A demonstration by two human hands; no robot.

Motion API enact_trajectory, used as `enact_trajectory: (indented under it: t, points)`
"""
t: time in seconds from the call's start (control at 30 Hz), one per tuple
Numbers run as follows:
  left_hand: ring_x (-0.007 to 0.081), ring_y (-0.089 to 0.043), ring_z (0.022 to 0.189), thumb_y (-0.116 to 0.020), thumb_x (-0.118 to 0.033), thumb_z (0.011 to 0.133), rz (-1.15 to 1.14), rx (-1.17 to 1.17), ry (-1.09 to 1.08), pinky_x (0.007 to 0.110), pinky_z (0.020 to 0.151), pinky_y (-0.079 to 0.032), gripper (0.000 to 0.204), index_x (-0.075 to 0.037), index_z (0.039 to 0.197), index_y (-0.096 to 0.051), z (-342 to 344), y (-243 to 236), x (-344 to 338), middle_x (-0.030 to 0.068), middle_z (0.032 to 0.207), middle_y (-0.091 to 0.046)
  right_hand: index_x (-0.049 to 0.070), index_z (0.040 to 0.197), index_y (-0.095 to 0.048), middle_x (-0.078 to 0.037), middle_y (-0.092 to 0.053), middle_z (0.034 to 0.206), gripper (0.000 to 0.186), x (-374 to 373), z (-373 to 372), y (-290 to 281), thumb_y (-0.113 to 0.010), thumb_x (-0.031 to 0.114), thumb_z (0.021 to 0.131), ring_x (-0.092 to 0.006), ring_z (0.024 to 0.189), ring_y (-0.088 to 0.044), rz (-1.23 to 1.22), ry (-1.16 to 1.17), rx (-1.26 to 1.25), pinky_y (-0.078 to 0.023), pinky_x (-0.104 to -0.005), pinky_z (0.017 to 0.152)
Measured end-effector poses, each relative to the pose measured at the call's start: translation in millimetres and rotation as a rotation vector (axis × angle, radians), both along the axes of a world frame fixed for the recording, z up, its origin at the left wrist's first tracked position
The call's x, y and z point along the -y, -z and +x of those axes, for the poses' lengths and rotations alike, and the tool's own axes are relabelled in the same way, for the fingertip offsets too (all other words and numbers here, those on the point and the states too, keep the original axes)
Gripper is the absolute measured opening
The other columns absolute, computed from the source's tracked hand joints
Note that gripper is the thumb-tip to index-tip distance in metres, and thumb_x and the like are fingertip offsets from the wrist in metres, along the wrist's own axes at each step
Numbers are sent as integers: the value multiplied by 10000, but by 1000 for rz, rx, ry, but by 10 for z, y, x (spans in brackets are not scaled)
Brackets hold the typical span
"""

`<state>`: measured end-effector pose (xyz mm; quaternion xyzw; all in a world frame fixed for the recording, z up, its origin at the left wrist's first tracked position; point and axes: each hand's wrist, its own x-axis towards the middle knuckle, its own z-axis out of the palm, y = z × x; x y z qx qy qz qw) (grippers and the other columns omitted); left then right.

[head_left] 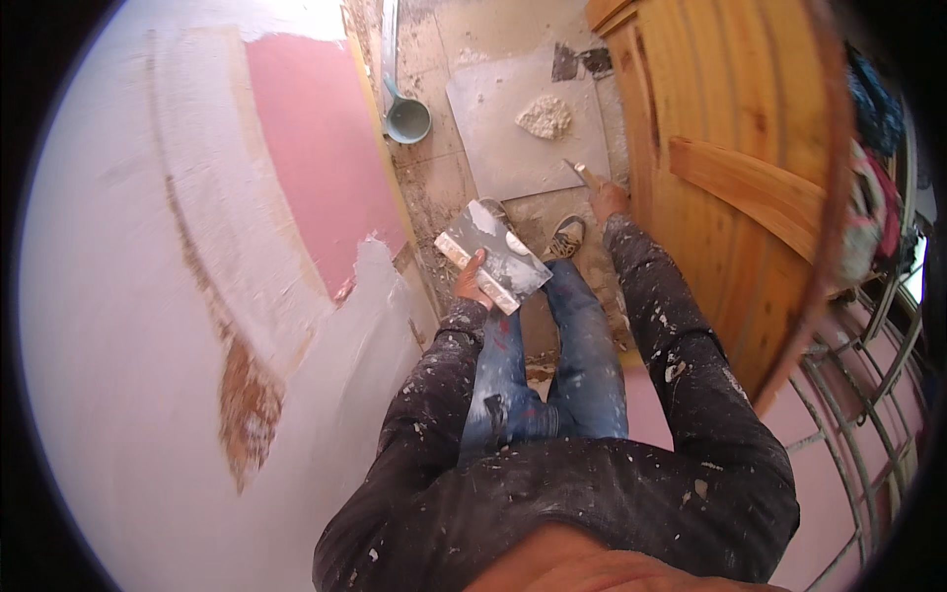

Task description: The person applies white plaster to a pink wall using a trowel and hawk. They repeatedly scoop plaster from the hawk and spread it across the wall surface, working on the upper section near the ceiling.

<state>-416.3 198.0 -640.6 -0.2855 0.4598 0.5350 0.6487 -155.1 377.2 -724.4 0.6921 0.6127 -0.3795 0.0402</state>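
My left hand grips a wide steel trowel, its blade smeared with white plaster, held low over my legs. Out to the right, my right hand is wrapped round the handle of a narrow putty knife, whose tip is over the near right part of a pale board on the floor. A mound of white material lies on that board, just beyond the knife. A light blue scoop or pot with a long handle sits left of the board.
At left is a partly plastered wall with a pink panel. A wooden door stands close on my right, with hanging cloths and metal tubing beyond it. My shoe is on the dusty tiled floor.
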Motion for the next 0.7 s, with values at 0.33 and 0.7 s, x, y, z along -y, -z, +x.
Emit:
enact_trajectory:
  t: [0.33, 0.7]
  points:
    - [311, -556, 1128, -639, -196, 899, -62, 106, -44, 489, 987, -439, 459, -36, 1292, -463, -7, 1103, -101, 137, 1222, -571, 16, 1124, -579, -219, -659, 960, 324, -722, -653, 1863, -598, 164, 836, -401, 942, -632, 53, -128, 73, -499, -473, 840]
    - [281, -553, 1122, -645, -188, 888, -27, 70, -55, 468, 986, -437, 450, -46, 1280, -476, -144, 834, -255, 111, 1202, -573, 52, 1019, -638, -165, -676, 953, 229, -608, -1268, 2447, -510, 150, 856, -330, 950, -652, 9, -485, 250, -515, -445, 817]
